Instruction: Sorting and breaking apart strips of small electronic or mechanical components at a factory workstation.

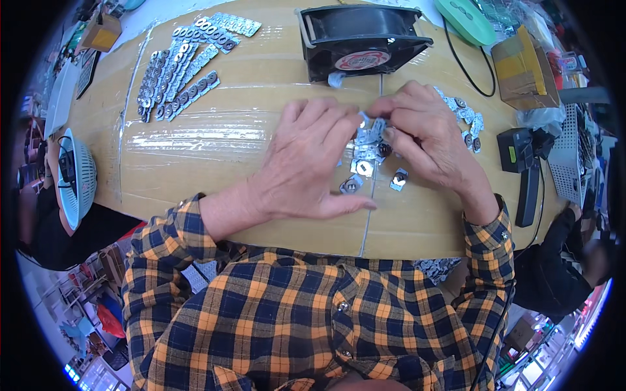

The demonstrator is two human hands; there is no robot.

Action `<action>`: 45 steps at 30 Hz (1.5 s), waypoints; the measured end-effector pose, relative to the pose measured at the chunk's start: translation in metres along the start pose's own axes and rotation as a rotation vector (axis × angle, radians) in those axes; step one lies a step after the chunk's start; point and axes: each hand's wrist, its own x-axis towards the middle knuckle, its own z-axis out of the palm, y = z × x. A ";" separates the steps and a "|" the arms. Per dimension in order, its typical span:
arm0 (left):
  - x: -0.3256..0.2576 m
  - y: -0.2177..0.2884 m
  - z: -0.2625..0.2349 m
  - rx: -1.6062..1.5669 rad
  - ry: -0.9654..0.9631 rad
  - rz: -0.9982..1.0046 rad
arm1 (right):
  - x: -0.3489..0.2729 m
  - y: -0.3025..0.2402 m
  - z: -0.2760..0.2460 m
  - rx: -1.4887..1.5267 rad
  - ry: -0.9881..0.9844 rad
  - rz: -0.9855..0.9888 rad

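Note:
Small silvery metal pieces with round centres (364,168) lie in a loose pile on the cardboard-covered table. My left hand (306,156) reaches over the pile's left side, palm down, fingers stretched and thumb held apart; nothing shows in it. My right hand (424,133) is at the pile's right side with its fingers curled. Its thumb and forefinger pinch a small metal piece (378,128), partly hidden by the fingers. One loose piece (399,178) lies below this hand, and another (352,185) sits near my left thumb.
Rows of similar pieces (189,62) lie at the far left. A black fan (362,45) stands at the back. More pieces (466,114) lie to the right, near a cardboard box (525,72) and a black device (515,150). A light-blue basket (79,179) is at the left edge.

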 end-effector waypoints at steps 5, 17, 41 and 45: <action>-0.021 -0.008 -0.007 0.029 0.019 0.005 | -0.032 0.024 -0.015 0.144 0.190 0.207; -0.016 0.010 -0.003 -0.044 -0.099 0.018 | -0.082 0.061 -0.024 0.454 0.412 0.484; 0.039 0.043 0.060 0.155 -0.107 0.046 | -0.076 0.067 0.003 0.437 0.110 0.158; 0.060 0.062 0.087 0.036 -0.075 0.189 | -0.110 0.050 0.000 0.708 0.140 0.347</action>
